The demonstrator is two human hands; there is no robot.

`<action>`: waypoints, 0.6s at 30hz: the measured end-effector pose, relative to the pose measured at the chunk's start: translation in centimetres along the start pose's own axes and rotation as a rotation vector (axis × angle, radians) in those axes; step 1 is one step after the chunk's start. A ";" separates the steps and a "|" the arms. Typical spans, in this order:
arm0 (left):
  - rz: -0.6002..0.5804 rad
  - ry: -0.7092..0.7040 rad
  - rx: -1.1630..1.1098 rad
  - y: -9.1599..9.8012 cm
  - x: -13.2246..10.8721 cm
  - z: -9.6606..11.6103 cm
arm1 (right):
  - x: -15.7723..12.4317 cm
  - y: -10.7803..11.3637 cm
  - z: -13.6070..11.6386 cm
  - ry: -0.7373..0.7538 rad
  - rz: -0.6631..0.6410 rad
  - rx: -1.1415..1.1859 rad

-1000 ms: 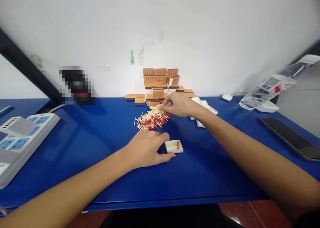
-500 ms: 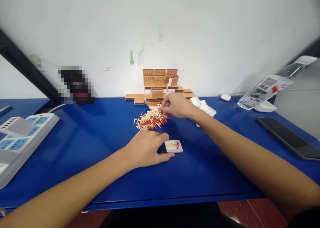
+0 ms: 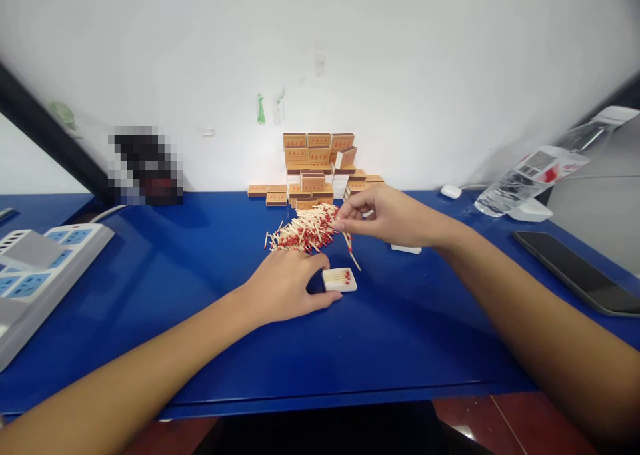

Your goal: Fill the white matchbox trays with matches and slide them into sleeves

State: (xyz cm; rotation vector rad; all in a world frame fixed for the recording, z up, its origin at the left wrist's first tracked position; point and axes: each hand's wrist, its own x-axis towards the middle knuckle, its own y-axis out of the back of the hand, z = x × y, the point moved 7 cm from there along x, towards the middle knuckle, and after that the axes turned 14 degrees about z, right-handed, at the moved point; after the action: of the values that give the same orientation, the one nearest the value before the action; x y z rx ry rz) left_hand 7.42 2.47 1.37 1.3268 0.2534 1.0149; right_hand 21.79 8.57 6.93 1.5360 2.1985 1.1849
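Note:
My left hand (image 3: 287, 283) rests on the blue desk. Its thumb and a finger are closed around the left end of a small white matchbox tray (image 3: 344, 288). Inside the tray lie several matches (image 3: 336, 276), red heads to the right. Above and behind it, my right hand (image 3: 383, 214) pinches a few matches (image 3: 351, 247) that hang down from its fingertips; their exact number is unclear. A loose heap of red-headed matches (image 3: 305, 232) is spread just beyond my left hand, beside my right fingertips.
Orange matchboxes (image 3: 319, 155) are stacked against the wall behind the heap. White pieces (image 3: 406, 248) lie partly hidden under my right forearm. A plastic bottle (image 3: 520, 182), a phone (image 3: 575, 268) and a small white case (image 3: 451, 191) are at right; a power strip (image 3: 103, 242) is at left.
My right hand has come away from the heap, to the right and nearer to me, with matches now hanging from its fingers. My left hand and the tray have shifted slightly.

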 end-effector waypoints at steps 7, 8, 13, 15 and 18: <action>0.001 0.044 0.007 0.0 0.2 -0.3 | -3.3 -2.7 -1.4 0.048 -0.117 -0.007; 0.002 0.048 0.012 0.0 0.2 -0.3 | -3.3 -2.9 -1.5 0.064 -0.120 -0.039; -0.001 0.056 0.000 -0.1 0.2 -0.5 | -3.5 -3.2 -1.6 0.122 -0.129 -0.177; -0.007 0.055 -0.002 -0.2 0.2 -0.5 | -3.6 -3.1 -1.6 0.125 -0.121 -0.201; -0.008 0.056 -0.004 -0.2 0.2 -0.5 | -3.8 -3.5 -1.4 0.122 -0.131 -0.200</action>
State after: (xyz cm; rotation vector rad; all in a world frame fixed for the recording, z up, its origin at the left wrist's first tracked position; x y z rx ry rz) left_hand 7.31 2.99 1.18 1.2941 0.2989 1.0458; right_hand 20.23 4.12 4.42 1.2522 2.1400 1.4406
